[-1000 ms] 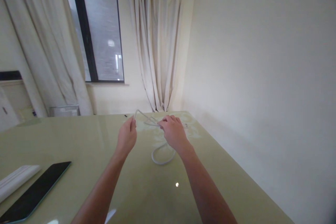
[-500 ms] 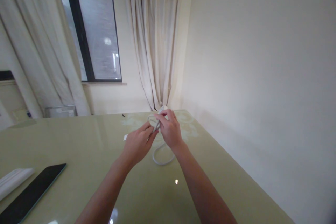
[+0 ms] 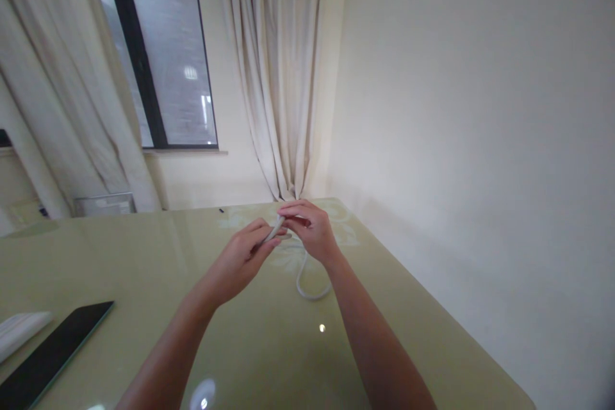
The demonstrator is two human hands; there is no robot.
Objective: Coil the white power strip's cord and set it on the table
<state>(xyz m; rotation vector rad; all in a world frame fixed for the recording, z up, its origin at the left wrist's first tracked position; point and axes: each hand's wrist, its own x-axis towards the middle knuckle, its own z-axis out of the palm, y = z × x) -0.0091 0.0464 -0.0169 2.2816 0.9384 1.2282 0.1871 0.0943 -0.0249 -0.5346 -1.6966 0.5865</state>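
Note:
Over the far part of a glossy green table (image 3: 269, 359), both hands meet on a white cable (image 3: 307, 285). My left hand (image 3: 240, 259) pinches a folded stretch of the cable between thumb and fingers. My right hand (image 3: 307, 230) is closed on the same bundle from the right, fingers curled over it. Below the hands a loop of the cable hangs down and rests on the tabletop. The cable's ends are hidden inside the hands.
A dark tablet (image 3: 52, 355) lies at the table's near left, with a white flat object (image 3: 19, 333) beside it. Cream curtains (image 3: 278, 77) and a dark-framed window (image 3: 158, 57) stand behind the table. A plain wall (image 3: 480, 141) runs along the right edge.
The hands were apart with the cable stretched between them; my left hand moved right to meet my right hand, folding the cable into a bundle. The loop on the table shifted slightly right.

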